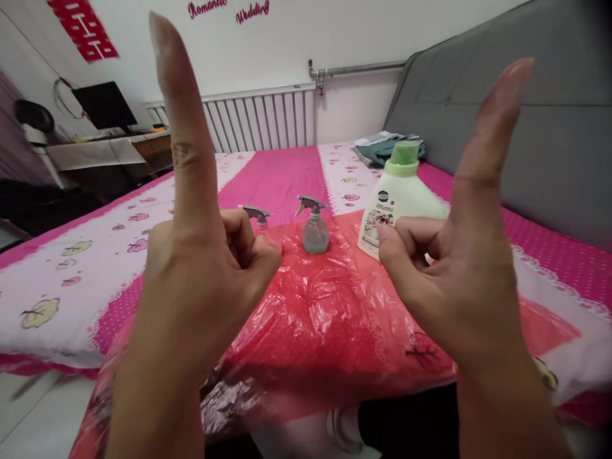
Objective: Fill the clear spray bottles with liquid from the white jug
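Observation:
My left hand point(196, 274) is raised in the air, index finger pointing up and thumb stretched out, the other fingers curled with nothing in them. Mirroring it, my right hand point(454, 280) also has its index finger up and thumb out, and holds nothing. Between them a small clear spray bottle point(315, 234) with a grey trigger head stands on a red plastic sheet point(325, 319). A second spray bottle point(258, 213) is mostly hidden behind my left hand. Behind my right hand a pale green detergent bottle point(399, 191) with a green cap stands upright, partly covered.
The sheet lies over a bed with a pink and white patterned cover point(287, 172). Folded clothes point(389, 150) lie behind the detergent bottle. A grey headboard point(535, 127) rises on the right. A radiator point(262, 118) lines the wall; a desk with a monitor point(105, 105) stands left.

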Available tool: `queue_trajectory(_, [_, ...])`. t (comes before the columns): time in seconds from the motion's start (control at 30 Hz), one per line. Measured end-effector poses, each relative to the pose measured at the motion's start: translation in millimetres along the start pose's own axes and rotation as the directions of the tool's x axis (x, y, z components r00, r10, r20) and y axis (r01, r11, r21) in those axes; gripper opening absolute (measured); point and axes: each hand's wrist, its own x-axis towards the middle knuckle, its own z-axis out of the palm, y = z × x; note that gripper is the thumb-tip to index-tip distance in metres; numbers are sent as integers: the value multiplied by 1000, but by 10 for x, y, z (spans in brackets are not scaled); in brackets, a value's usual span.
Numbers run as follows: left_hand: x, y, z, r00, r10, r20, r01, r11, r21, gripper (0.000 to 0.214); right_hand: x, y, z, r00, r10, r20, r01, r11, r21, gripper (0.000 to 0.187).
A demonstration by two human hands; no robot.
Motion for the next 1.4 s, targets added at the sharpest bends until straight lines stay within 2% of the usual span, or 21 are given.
queue_trajectory(0.17, [7,107,21,997,20,72,-27,995,97,117,-37,-17,-95,998,61,-9,-61,998,-15,103])
queue_trajectory(0.3, [-46,-10,108,996,44,82,-53,993,109,119,-109,148,-79,998,70,-2,-70,997,-18,103])
queue_trajectory(0.43, [-203,-413,348,989,-7,147,-11,992,126,110,-250,694,-9,993,111,-50,-116,988,-101,101])
queue_trajectory(0.5, [-292,-678,529,983,-63,173,39,989,140,105,-295,1060,11,984,104,-146,-126,981,-146,97])
queue_trajectory(0.6, [-390,-1003,797,970,-142,198,119,985,123,96,-272,1589,-5,936,107,-334,-192,953,-234,90])
queue_trajectory(0.7, [-439,-1140,956,954,-220,205,212,975,61,93,-177,2009,-35,854,6,-519,-210,919,-333,90])
queue_trajectory(0.73, [-449,-1154,980,948,-241,209,238,970,41,92,-149,2119,-34,836,7,-549,-228,914,-335,91])
queue_trajectory(0.77, [-458,-1161,992,941,-258,217,259,966,27,91,-129,2215,-27,843,54,-535,-260,912,-318,94])
queue_trajectory(0.83, [-481,-1175,995,930,-280,236,283,959,24,88,-119,2369,4,845,175,-506,-340,906,-254,103])
queue_trajectory(0.9, [-523,-1208,979,923,-275,271,275,961,38,86,-148,2486,36,818,254,-516,-404,893,-201,112])
queue_trajectory(1.03, [-685,-1321,890,909,-240,340,231,971,68,78,-259,2706,47,787,382,-484,-483,870,-98,110])
queue_trajectory(1.1, [-797,-1379,812,912,-229,341,216,973,76,70,-296,2824,29,761,448,-469,-537,841,-69,96])
queue_trajectory(1.17, [-912,-1431,722,912,-224,343,215,974,65,63,-297,2921,14,734,512,-446,-595,801,-61,62])
queue_trajectory(1.23, [-1017,-1476,632,909,-239,343,232,971,61,58,-263,2973,19,707,568,-422,-648,759,-63,42])
queue_trajectory(1.33, [-1166,-1534,522,893,-283,351,273,959,79,55,-167,2948,62,662,610,-436,-697,715,-58,42])
queue_trajectory(1.4, [-1272,-1564,471,862,-307,403,303,950,76,51,-83,2873,78,643,608,-466,-702,711,-41,43])
